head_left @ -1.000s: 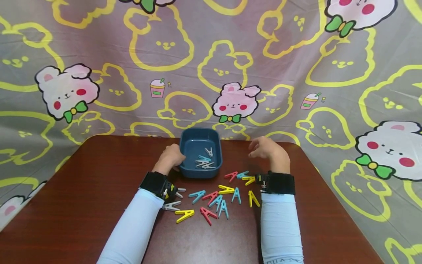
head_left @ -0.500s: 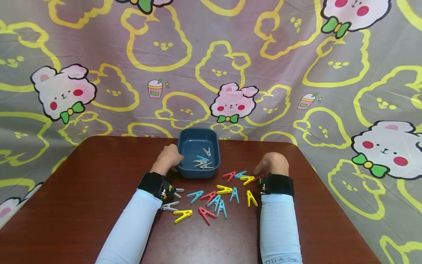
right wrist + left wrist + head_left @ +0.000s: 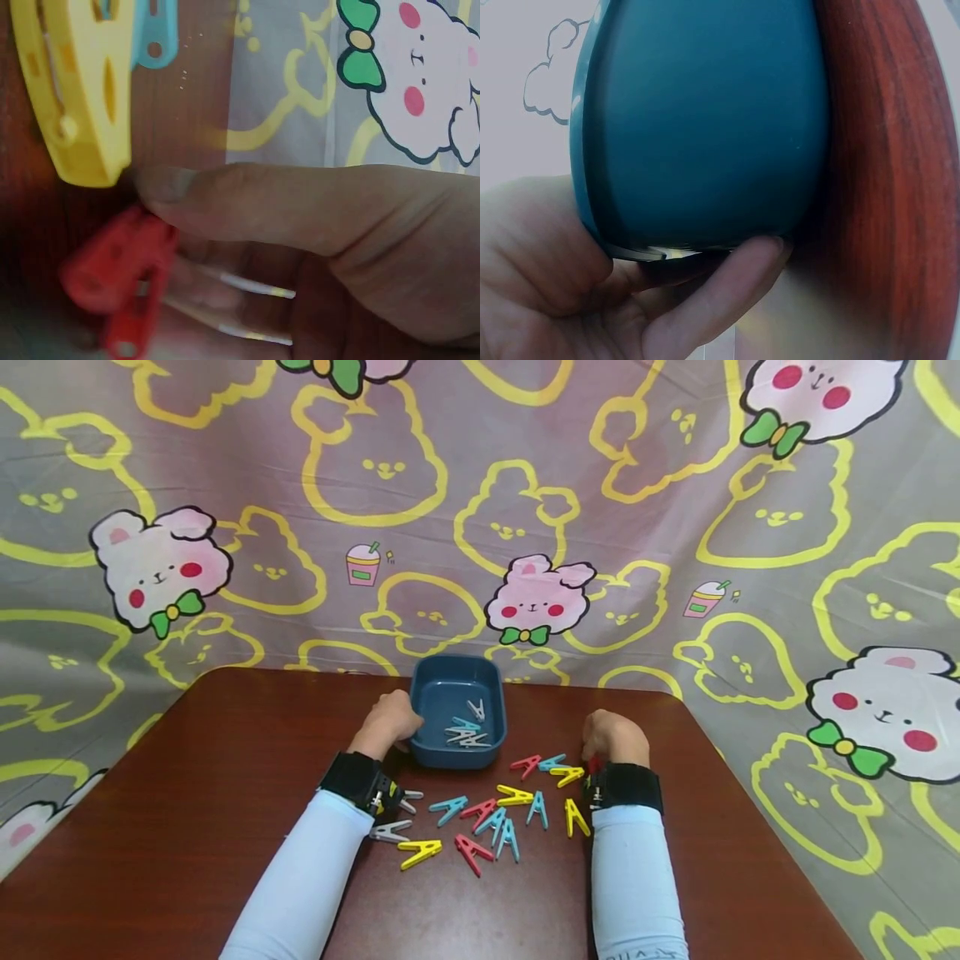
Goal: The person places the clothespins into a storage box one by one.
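Note:
My left hand [image 3: 390,720] grips the left side of a dark blue plastic basin [image 3: 459,758], which stands upright at the back of the table. In the left wrist view the thumb and fingers [image 3: 724,300] lie around the end of the basin [image 3: 712,127]. A few grey clothespins [image 3: 476,709] and a light blue clothespin [image 3: 466,724] lie inside it. To the basin's right, my right hand [image 3: 617,737] pinches a red clothespin [image 3: 124,262] between thumb and fingers, low over the table. A yellow clothespin [image 3: 82,90] lies just beside the thumb.
Loose clothespins lie scattered before the basin: red [image 3: 472,853], yellow [image 3: 422,852], light blue [image 3: 448,810] and grey [image 3: 391,832]. The brown wooden table [image 3: 247,760] ends at a patterned cloth [image 3: 420,552] hung behind it.
My right hand has come down towards the table and now pinches a red clothespin near the yellow one. The left hand has stayed at the basin.

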Motion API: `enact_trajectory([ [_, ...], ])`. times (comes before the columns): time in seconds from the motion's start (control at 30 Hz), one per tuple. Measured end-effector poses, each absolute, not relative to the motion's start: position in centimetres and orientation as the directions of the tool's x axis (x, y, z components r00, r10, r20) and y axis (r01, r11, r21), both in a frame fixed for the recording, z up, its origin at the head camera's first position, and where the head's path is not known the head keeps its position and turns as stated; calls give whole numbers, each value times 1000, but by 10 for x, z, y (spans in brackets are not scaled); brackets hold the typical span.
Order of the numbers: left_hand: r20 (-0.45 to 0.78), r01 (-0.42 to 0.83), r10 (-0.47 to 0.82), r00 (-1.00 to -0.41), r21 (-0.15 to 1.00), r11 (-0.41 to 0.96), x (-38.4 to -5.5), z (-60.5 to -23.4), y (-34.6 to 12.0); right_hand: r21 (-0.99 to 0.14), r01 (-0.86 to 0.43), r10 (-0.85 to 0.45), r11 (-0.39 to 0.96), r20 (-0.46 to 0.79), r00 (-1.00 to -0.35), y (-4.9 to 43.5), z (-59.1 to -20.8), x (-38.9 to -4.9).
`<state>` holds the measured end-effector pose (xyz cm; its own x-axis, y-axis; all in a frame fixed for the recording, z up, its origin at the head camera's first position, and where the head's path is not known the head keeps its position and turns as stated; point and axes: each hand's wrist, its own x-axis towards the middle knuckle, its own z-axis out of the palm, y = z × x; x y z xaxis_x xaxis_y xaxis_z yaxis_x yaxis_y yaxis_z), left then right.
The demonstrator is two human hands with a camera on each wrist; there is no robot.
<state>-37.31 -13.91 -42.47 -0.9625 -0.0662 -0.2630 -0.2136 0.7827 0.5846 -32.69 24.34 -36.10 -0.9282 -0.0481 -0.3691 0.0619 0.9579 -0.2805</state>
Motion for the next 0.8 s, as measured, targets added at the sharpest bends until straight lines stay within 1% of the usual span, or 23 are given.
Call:
enact_trajectory([
  [0.1, -265, -217, -69, -962, 582, 784, -371, -423, -138, -310, 17, -91, 951, -330, -940, 243, -367, -331],
  [0.2, -253, -206, -63, -965, 590, 781, -378, -431, -140, -338, -57, -158, 939, -279, -947, 242, -374, -337],
  [0.3, -265, -212, -60, -962, 593, 777, -369, -421, -137, -375, -120, -221, 919, -239, -945, 241, -379, -342],
  [0.37, -266, -213, -59, -962, 596, 774, -361, -412, -136, -400, -132, -238, 907, -227, -944, 240, -381, -345],
  [0.43, -267, -216, -63, -962, 595, 774, -358, -409, -135, -417, -132, -238, 899, -214, -947, 239, -382, -346],
  [0.47, -255, -200, -52, -965, 599, 775, -365, -418, -139, -420, -132, -236, 898, -206, -950, 239, -382, -346],
  [0.6, -229, -174, -43, -973, 593, 786, -378, -432, -143, -423, -102, -198, 900, -189, -962, 242, -379, -344],
  [0.77, -231, -185, -55, -971, 591, 785, -379, -433, -142, -435, -48, -167, 899, -239, -957, 247, -379, -343],
  [0.8, -244, -198, -60, -968, 593, 780, -374, -428, -140, -437, -42, -165, 899, -248, -955, 248, -380, -344],
])
